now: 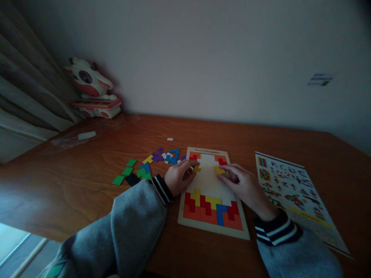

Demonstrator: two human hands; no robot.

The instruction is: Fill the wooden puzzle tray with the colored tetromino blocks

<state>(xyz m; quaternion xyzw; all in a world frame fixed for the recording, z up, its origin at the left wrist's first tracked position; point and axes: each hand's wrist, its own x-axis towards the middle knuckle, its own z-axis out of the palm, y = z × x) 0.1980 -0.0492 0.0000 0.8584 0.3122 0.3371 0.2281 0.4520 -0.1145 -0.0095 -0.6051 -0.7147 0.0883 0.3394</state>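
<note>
A wooden puzzle board (213, 230) lies flat on the table, with red, orange, yellow and blue pieces in its near end and orange and red pieces in its far corners. My left hand (180, 175) is at the board's left side, thumb and fingers closed on a yellow puzzle piece (197, 168). Across from it, my right hand (241, 181) pinches another yellow puzzle piece (219, 170) by the right edge. Bare pale board shows between the two hands. My fingers cover parts of both yellow pieces.
Loose green pieces (127, 171) and purple pieces (157, 157) lie left of the board, among blue, white, yellow and black ones. A printed sheet (295, 185) lies at the right. A cow-shaped toy (95, 88) stands at the back left.
</note>
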